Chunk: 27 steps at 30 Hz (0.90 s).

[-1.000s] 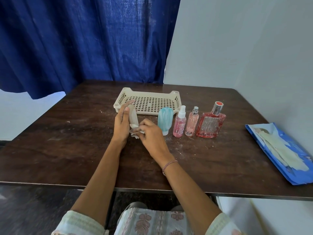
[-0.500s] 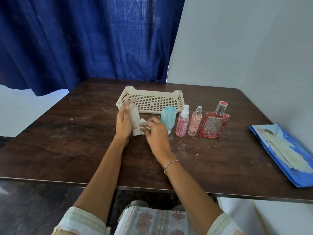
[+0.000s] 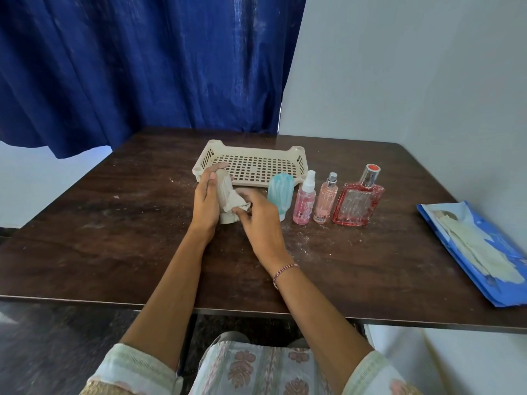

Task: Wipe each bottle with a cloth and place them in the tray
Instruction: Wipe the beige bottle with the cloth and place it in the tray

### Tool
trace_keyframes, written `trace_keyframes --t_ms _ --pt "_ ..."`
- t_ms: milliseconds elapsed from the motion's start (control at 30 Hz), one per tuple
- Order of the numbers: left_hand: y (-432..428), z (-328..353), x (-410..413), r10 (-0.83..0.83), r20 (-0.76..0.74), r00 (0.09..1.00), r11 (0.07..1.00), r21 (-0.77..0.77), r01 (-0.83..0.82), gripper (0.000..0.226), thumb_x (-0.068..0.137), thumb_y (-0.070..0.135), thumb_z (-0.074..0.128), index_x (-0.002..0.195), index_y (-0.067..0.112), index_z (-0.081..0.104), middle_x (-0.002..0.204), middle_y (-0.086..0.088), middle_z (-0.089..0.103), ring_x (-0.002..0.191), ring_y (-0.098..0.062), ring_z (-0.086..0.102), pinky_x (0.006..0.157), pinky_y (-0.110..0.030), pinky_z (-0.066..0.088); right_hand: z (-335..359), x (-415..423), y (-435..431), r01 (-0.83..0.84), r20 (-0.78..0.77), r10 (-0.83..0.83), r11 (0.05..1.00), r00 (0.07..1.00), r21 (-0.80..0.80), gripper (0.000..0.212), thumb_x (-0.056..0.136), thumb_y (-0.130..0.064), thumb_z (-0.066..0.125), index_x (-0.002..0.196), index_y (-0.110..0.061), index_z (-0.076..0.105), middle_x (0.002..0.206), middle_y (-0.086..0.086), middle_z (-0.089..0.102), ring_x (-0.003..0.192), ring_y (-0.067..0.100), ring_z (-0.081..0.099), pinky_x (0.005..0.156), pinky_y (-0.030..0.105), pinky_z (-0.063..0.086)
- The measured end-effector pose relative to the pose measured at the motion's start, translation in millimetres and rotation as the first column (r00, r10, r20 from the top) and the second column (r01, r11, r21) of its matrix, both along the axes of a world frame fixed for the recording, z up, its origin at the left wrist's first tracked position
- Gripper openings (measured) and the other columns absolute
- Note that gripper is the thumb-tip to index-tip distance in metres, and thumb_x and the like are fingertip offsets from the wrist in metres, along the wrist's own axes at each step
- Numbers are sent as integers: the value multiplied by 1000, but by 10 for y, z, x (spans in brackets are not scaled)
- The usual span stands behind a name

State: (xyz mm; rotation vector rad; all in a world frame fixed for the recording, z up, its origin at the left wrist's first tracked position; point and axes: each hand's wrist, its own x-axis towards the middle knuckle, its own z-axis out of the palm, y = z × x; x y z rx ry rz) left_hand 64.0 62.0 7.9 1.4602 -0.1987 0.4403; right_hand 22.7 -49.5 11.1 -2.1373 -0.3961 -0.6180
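Left hand (image 3: 206,199) wraps round an upright beige bottle (image 3: 224,192), fingers curled; right hand (image 3: 258,216) pinches a cloth (image 3: 234,201) against its side.

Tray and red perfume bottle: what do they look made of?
The tray: matte cream moulded plastic, judging by its grid floor and slotted walls. The red perfume bottle: probably glass, glossy and see-through with a patterned face; its collar looks like shiny metal.

Soft even daylight, sharp centre, wide-angle edge distortion
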Motion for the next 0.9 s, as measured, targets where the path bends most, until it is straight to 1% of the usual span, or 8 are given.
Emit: trace_keyframes --t_ms 167,267,333,400,467,600,767,900 --pt "31 -19 17 39 33 999 998 56 -41 30 104 13 25 117 11 53 122 -9 54 98 -7 53 83 -19 46 -23 -16 36 -79 83 88 991 993 -106 14 85 -13 66 95 -4 72 90 5 58 83 15 56 76 31 51" --pt "45 -39 44 62 13 998 996 64 -63 31 104 13 25 118 10 53 122 -5 55 101 -9 53 87 -21 46 -27 -1 55 -66 93 74 994 993 -84 23 89 -21 62 83 0 70 87 5 60 80 14 55 75 32 50" --pt "51 -48 54 63 17 998 996 63 -64 30 104 14 26 116 13 53 121 -2 55 105 -14 54 94 -28 46 -30 19 42 -57 77 59 998 995 -27 14 88 -14 64 91 -2 70 90 6 64 83 12 57 78 33 50" --pt "56 -50 54 31 9 999 999 40 -31 29 103 18 27 115 16 53 126 -12 53 112 -26 54 97 -37 47 -18 17 21 -41 41 40 999 998 31 30 84 -7 67 114 -7 65 105 5 66 96 11 59 91 27 49" --pt "56 -42 39 12 -5 1000 1000 16 -12 29 104 16 26 117 13 52 128 -16 52 112 -25 55 94 -35 50 -15 10 22 -41 28 40 999 999 22 44 82 -4 68 124 -8 59 111 6 64 103 13 58 95 25 46" --pt "37 -16 8 27 14 1000 999 47 -28 29 104 12 25 118 13 51 129 -9 51 106 -11 54 89 -25 48 -40 4 59 -63 98 73 993 992 -104 20 82 -2 66 102 -2 70 96 7 59 92 19 56 84 31 50" --pt "69 -11 9 36 -27 999 999 18 -35 31 104 14 26 118 16 54 130 -14 54 99 -12 56 83 -25 51 -30 -31 114 -90 175 159 932 972 -352 12 87 -8 61 91 -1 69 96 7 59 90 21 51 76 32 50" --pt "58 3 -7 15 -27 1000 1000 24 -14 34 104 9 25 125 7 50 130 -17 52 98 -10 57 79 -20 51 -55 26 76 -3 202 66 955 977 -296 12 81 -1 66 92 -2 70 97 7 59 90 22 52 77 35 52"
